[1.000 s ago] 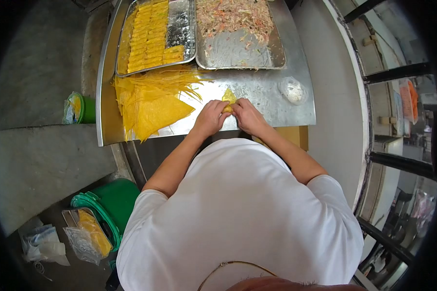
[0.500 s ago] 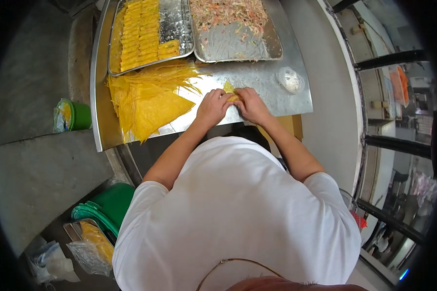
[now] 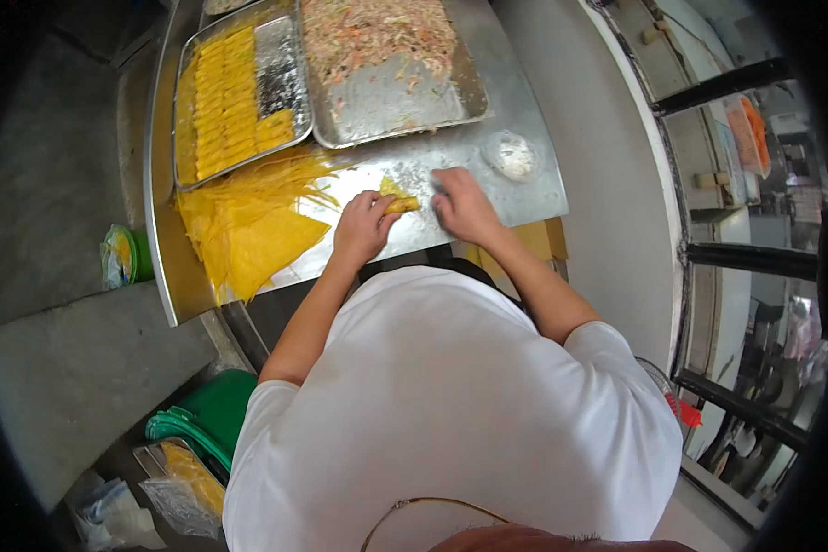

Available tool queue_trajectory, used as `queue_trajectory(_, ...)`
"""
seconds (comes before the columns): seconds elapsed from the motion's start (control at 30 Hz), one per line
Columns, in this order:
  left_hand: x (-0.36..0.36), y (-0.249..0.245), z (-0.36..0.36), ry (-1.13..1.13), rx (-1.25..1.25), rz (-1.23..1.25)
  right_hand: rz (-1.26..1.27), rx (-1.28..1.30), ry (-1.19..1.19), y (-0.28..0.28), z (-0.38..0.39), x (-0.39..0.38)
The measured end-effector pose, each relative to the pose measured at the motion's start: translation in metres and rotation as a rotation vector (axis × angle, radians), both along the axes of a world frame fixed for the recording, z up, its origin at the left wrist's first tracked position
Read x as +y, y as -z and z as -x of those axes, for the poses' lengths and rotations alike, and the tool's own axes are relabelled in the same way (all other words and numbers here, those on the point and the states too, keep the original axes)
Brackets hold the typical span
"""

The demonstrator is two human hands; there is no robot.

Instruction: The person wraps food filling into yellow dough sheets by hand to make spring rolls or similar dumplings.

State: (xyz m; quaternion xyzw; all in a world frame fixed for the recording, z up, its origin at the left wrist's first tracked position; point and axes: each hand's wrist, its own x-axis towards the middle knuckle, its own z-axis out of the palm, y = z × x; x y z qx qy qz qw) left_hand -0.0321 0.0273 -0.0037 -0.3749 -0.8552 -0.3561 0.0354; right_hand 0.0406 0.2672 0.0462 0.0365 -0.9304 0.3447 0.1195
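Yellow wrapper [image 3: 397, 199], half-rolled, pointed tip up, left hand [image 3: 363, 228] gripping it

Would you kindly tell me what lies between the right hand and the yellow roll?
In the head view, only a narrow strip of bare steel table separates the right hand from the yellow roll, which the left hand holds.

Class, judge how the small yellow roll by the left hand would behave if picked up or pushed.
Probably soft, easily squashed: the yellow roll looks like the thin sheets of the wrapper pile. It might unwrap, since a loose corner sticks out. Its tube shape could roll on the steel table.
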Motion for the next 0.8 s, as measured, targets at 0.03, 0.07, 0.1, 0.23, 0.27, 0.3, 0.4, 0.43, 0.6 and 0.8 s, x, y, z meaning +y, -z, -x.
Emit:
queue_trajectory(0.03, 0.0, -0.002, -0.001, -0.008, -0.004, 0.008, -0.001, -0.003, 0.009, 0.0, -0.004, 0.021)
queue_trajectory(0.07, 0.001, -0.003, -0.002, -0.001, -0.009, 0.007, -0.072, 0.041, 0.126, 0.001, -0.006, 0.046)
queue_trajectory(0.1, 0.001, -0.003, -0.001, -0.004, -0.012, 0.024, -0.142, 0.087, 0.241, 0.002, -0.008, 0.069)
queue_trajectory(0.23, 0.003, -0.004, -0.002, -0.005, -0.014, 0.052, -0.323, -0.108, 0.37, -0.002, -0.014, 0.138)
queue_trajectory(0.27, 0.003, -0.004, -0.003, 0.013, -0.006, 0.062, -0.41, -0.147, 0.31, -0.002, -0.015, 0.146)
queue_trajectory(0.3, 0.004, -0.006, -0.005, 0.015, -0.005, 0.067, -0.498, -0.186, 0.249, -0.001, -0.016, 0.15)
queue_trajectory(0.4, 0.005, -0.008, -0.011, 0.021, -0.007, 0.069, -0.608, -0.208, 0.193, 0.011, -0.019, 0.151)
queue_trajectory(0.43, 0.005, -0.008, -0.013, 0.012, -0.007, 0.071, -0.607, -0.206, 0.19, 0.009, -0.019, 0.152)
queue_trajectory(0.6, 0.005, -0.004, -0.019, -0.01, -0.008, 0.058, -0.347, -0.22, 0.231, 0.018, -0.018, 0.159)
queue_trajectory(0.8, 0.004, -0.002, -0.023, -0.017, -0.001, 0.045, 0.805, -0.488, 0.451, -0.004, 0.0, 0.173)
